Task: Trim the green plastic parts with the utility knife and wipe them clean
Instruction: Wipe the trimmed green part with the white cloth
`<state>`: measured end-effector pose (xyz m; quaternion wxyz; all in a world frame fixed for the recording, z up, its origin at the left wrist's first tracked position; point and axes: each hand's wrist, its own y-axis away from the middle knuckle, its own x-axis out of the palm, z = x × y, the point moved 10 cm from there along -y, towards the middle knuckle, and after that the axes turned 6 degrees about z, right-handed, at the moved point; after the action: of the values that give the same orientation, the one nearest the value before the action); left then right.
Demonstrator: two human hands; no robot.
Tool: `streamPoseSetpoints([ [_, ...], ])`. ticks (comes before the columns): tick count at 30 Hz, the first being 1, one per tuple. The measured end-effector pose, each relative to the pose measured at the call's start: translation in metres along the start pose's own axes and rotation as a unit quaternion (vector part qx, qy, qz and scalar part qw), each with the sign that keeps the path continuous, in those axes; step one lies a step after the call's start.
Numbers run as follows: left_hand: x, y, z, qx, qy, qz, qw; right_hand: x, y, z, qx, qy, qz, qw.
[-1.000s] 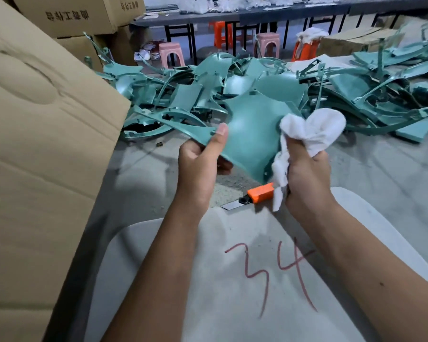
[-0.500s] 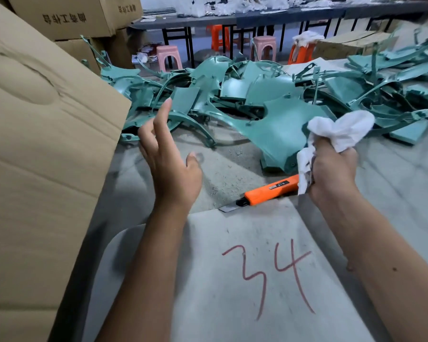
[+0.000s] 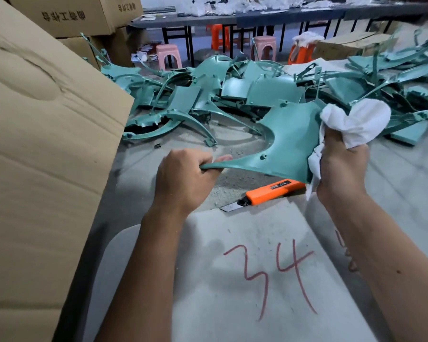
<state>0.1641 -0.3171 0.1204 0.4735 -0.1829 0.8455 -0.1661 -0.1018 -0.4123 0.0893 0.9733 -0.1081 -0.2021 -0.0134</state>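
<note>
A curved green plastic part (image 3: 286,144) is held above the grey table between both hands. My left hand (image 3: 183,178) grips its thin pointed left end. My right hand (image 3: 341,166) grips a bunched white cloth (image 3: 356,122) and holds the part's right edge together with it. An orange utility knife (image 3: 272,192) lies on the table just below the part, its blade pointing left.
A big heap of green plastic parts (image 3: 208,95) covers the table beyond my hands. A large cardboard box (image 3: 42,144) stands at the left. A grey board marked "34" (image 3: 269,267) lies close to me. Stools and a long table stand at the back.
My left hand was open and raised half a second ago; now it grips the left tip of the green part. The part has been turned and lifted nearer to me.
</note>
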Motion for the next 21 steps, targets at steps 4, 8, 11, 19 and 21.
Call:
streamPoseSetpoints([
  [4, -0.016, 0.002, -0.005, -0.018, -0.051, -0.073, 0.996, 0.015, 0.004, -0.008, 0.025, -0.068, 0.030, 0.997],
  [8, -0.019, 0.003, 0.010, -0.091, -0.075, -0.084, 0.990, 0.028, 0.002, -0.009, 0.032, -0.052, 0.079, 0.995],
  [11, -0.022, 0.003, 0.010, -0.097, -0.073, -0.095, 0.988, 0.025, -0.001, -0.013, 0.020, 0.001, 0.092, 0.996],
  [19, -0.013, 0.005, 0.004, -0.073, -0.051, -0.074, 0.993, -0.008, -0.002, 0.002, -0.041, 0.119, -0.027, 0.992],
  [21, -0.019, 0.006, 0.004, -0.076, -0.061, -0.100, 0.990, -0.004, 0.004, -0.017, 0.058, -0.068, -0.044, 0.995],
])
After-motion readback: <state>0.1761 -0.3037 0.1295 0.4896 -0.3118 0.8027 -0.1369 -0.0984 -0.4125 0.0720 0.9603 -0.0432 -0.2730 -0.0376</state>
